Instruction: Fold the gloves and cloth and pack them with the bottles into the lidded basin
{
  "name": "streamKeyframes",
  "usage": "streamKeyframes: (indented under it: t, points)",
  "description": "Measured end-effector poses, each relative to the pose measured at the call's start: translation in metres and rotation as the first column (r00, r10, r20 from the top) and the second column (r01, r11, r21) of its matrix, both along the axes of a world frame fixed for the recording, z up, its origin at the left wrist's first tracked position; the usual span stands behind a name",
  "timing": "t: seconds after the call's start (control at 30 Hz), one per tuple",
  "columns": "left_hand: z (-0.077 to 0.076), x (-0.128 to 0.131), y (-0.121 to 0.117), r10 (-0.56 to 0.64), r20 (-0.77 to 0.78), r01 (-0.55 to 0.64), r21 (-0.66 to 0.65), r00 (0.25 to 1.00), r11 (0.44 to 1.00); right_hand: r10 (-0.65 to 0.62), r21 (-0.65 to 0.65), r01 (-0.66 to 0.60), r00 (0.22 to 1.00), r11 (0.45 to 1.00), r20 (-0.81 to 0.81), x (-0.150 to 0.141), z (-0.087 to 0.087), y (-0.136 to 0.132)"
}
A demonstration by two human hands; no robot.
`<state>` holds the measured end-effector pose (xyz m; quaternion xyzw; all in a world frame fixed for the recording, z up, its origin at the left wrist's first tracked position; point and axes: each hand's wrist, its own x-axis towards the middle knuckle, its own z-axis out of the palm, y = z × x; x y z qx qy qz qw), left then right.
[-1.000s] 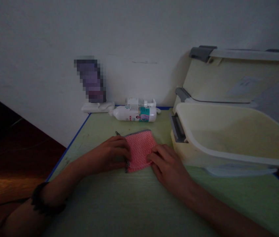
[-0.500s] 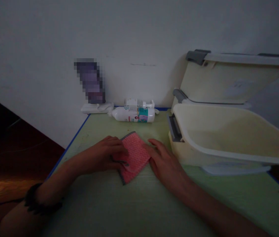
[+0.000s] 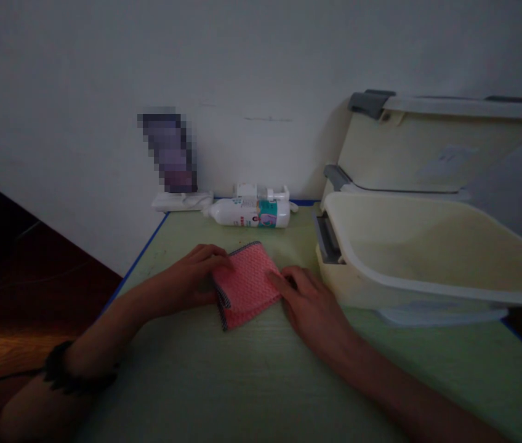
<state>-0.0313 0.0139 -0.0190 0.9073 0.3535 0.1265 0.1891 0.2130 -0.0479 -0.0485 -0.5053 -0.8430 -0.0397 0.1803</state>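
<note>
A folded pink cloth (image 3: 245, 285) with a dark stitched edge lies on the pale green table (image 3: 252, 375). My left hand (image 3: 195, 277) rests at its left edge, fingers curled over the upper left corner. My right hand (image 3: 309, 304) lies flat at its right edge, fingers stretched out and pressing on the cloth. Neither hand lifts the cloth off the table.
A cream plastic bin (image 3: 427, 258) stands open at the right, its lid (image 3: 445, 144) leaning against the wall. A white bottle (image 3: 247, 213) lies on its side at the back, by a white power strip (image 3: 181, 200). The table's blue left edge drops to a dark floor.
The cloth was turned and folded smaller; it now lies as a compact square. Both hands shifted slightly with it and stay at its sides.
</note>
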Motion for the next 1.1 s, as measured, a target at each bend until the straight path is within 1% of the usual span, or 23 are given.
streamKeyframes:
  t: [0.1, 0.23, 0.3, 0.4, 0.5, 0.63, 0.7, 0.73, 0.8, 0.83, 0.9, 0.97, 1.0, 1.03, 1.1]
  points:
    - [0.002, -0.005, 0.002, 0.046, -0.034, -0.047, -0.051, 0.998, 0.998, -0.040, -0.012, 0.040, 0.999, 0.999, 0.027, -0.001, 0.000, 0.000]
    - [0.008, -0.002, -0.001, 0.007, -0.026, -0.010, -0.115, 1.000, 0.993, -0.065, -0.002, 0.065, 0.998, 0.998, -0.002, -0.002, -0.002, 0.000]
    - [0.009, -0.002, -0.002, 0.011, -0.030, -0.015, -0.122, 0.999, 0.992, -0.032, 0.039, 0.033, 0.999, 0.999, -0.026, -0.001, -0.002, -0.001]
    - [0.005, -0.004, -0.001, 0.122, -0.050, -0.126, -0.073, 0.991, 0.989, 0.064, 0.062, -0.062, 0.998, 0.996, -0.027, -0.001, 0.001, -0.003]
    - [-0.001, -0.007, 0.003, 0.241, -0.050, -0.243, -0.041, 0.969, 0.969, 0.129, 0.060, -0.127, 0.991, 0.990, -0.035, -0.001, 0.003, -0.003]
    - [-0.002, 0.000, 0.005, 0.341, -0.070, -0.348, -0.134, 0.937, 0.928, 0.168, 0.070, -0.164, 0.984, 0.984, -0.061, -0.003, 0.002, -0.001]
    - [-0.001, 0.004, 0.004, 0.363, -0.075, -0.371, -0.167, 0.929, 0.913, 0.179, 0.072, -0.174, 0.982, 0.982, -0.068, -0.003, 0.002, 0.000]
    - [-0.001, 0.004, 0.004, 0.368, -0.070, -0.374, -0.162, 0.927, 0.913, 0.184, 0.068, -0.179, 0.980, 0.982, -0.075, -0.003, 0.003, 0.000]
    - [-0.001, 0.003, 0.003, 0.349, -0.060, -0.354, -0.134, 0.935, 0.926, 0.220, 0.031, -0.218, 0.969, 0.976, -0.111, -0.003, 0.006, -0.003]
    - [-0.001, 0.000, 0.003, 0.324, -0.056, -0.329, -0.122, 0.944, 0.937, 0.251, -0.008, -0.255, 0.957, 0.967, -0.147, -0.003, 0.008, -0.005]
    - [0.001, -0.007, 0.004, 0.244, -0.065, -0.251, -0.133, 0.968, 0.959, 0.314, -0.107, -0.352, 0.911, 0.930, -0.268, -0.002, 0.013, -0.011]
    - [0.002, -0.014, 0.005, 0.149, -0.080, -0.161, -0.179, 0.986, 0.971, 0.318, -0.168, -0.413, 0.856, 0.895, -0.406, -0.003, 0.017, -0.014]
    - [0.003, -0.017, 0.006, 0.112, -0.081, -0.126, -0.201, 0.990, 0.971, 0.288, -0.178, -0.405, 0.840, 0.897, -0.460, -0.003, 0.018, -0.014]
    - [0.003, -0.018, 0.007, 0.088, -0.076, -0.103, -0.217, 0.993, 0.971, 0.246, -0.177, -0.375, 0.833, 0.910, -0.496, -0.005, 0.018, -0.012]
    - [0.003, -0.018, 0.009, 0.073, -0.059, -0.085, -0.228, 0.996, 0.970, 0.148, -0.179, -0.274, 0.845, 0.945, -0.515, -0.009, 0.016, -0.005]
